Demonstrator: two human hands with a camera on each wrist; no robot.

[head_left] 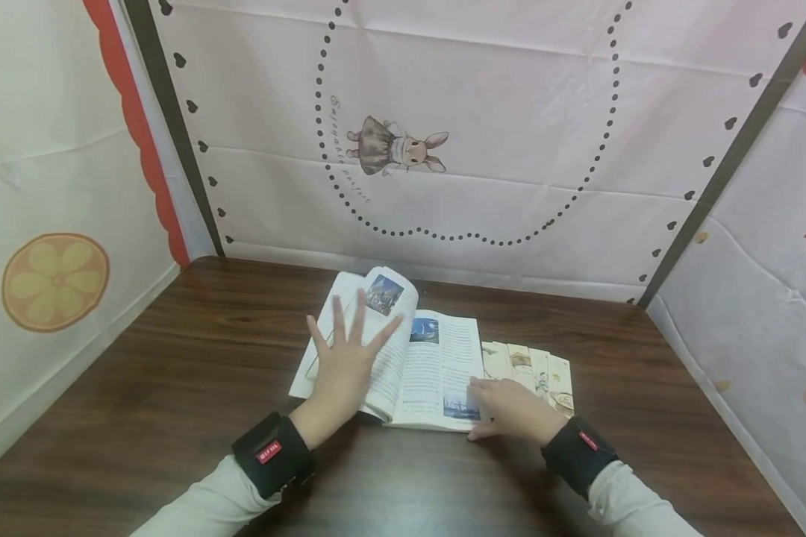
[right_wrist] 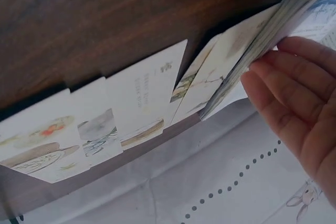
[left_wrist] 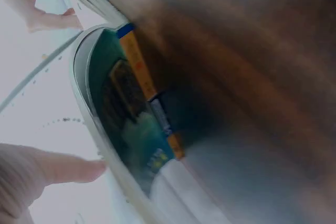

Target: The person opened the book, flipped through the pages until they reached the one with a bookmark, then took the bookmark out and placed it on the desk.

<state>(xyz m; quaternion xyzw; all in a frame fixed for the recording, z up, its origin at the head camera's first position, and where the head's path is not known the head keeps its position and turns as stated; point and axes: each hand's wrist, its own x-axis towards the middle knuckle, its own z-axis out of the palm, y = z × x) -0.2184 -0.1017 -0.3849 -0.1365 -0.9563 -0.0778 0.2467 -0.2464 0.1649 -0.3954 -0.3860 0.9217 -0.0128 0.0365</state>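
Note:
An open book (head_left: pixel 425 380) with printed text and colour photos lies on the table. My left hand (head_left: pixel 344 369) rests on its raised left pages, fingers straight and spread wide. In the left wrist view the left thumb (left_wrist: pixel 73 170) is beside the pages, and a dark teal cover (left_wrist: pixel 126 114) with an orange strip shows from below. My right hand (head_left: pixel 513 409) touches the right page's outer edge, its thumb apart from the fingers. From the right wrist view, the fingertips lie against the edge of the page stack (right_wrist: pixel 252 59), fingers only slightly bent.
Several pale illustrated cards (head_left: pixel 560 377) lie overlapped in a row beside the book's right edge, partly behind my right hand. The brown wooden table (head_left: pixel 195 373) is bordered by printed cloth walls (head_left: pixel 497 149) at the back and both sides.

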